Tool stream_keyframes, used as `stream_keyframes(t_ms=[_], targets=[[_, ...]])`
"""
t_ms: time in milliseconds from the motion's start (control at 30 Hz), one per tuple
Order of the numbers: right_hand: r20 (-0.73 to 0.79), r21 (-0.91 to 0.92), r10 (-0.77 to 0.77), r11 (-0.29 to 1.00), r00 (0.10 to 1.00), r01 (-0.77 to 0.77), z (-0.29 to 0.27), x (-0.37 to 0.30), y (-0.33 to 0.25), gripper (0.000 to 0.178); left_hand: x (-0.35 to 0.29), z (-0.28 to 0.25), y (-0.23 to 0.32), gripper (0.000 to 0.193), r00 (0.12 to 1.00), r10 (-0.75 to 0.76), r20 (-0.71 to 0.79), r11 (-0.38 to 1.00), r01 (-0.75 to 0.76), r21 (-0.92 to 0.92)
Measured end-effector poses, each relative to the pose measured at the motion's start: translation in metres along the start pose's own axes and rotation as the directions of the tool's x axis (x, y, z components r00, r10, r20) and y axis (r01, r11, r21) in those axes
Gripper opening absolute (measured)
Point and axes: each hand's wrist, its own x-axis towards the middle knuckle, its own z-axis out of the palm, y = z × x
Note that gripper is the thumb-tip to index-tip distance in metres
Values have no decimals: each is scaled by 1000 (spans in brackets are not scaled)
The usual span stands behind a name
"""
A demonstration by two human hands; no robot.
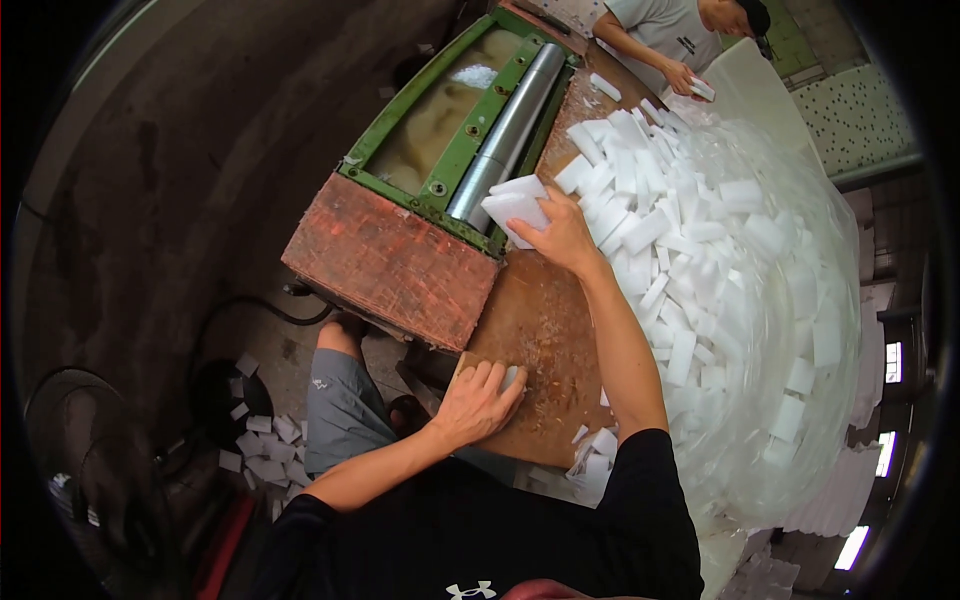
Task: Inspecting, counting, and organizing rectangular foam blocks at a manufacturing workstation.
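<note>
My right hand (563, 236) grips white foam blocks (516, 212), at least two pressed together, thumb on the near side. They are held up beside the near end of a steel roller (512, 130), which lies in a green metal frame (430, 185). On the near part of the brown work board (545, 340), my left hand (482, 404) is closed, fingers curled over a small white block (512, 376). Much of that block is hidden under the hand. A large heap of white foam blocks (640, 190) lies to the right, partly inside clear plastic.
A reddish worn board (395, 260) covers the machine's near end. Behind the frame bar is a tan trough (420, 130). Far right, a co-worker's hand (682, 78) holds a white block. Loose blocks (270, 450) lie on the floor at left, beside a dark hose (225, 305).
</note>
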Motion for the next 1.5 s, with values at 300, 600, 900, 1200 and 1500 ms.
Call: stream_keyframes(t_ms=[300, 600, 900, 1200, 1500], targets=[[87, -16, -43, 999, 995, 44, 18, 37, 16, 30, 1, -3, -3, 41, 998, -53, 24, 996, 55, -63], [8, -147, -153, 977, 988, 153, 56, 87, -36, 36, 6, -5, 0, 41, 996, -66, -64, 997, 64, -40], [-29, 823, 456, 516, 890, -238, 7, -61, -83, 34, 8, -36, -9, 34, 617, -770, -160, 398, 269, -877], [-108, 732, 501, 625, 858, -273, -17, -163, -166, 32, 31, -44, 5, 27, 512, -853, 105, -122, 0, -993], [-183, 657, 471, 712, 863, -249, -20, -184, -172, 37, 21, -37, 27, 22, 529, -848, 24, -23, 8, -1000]])
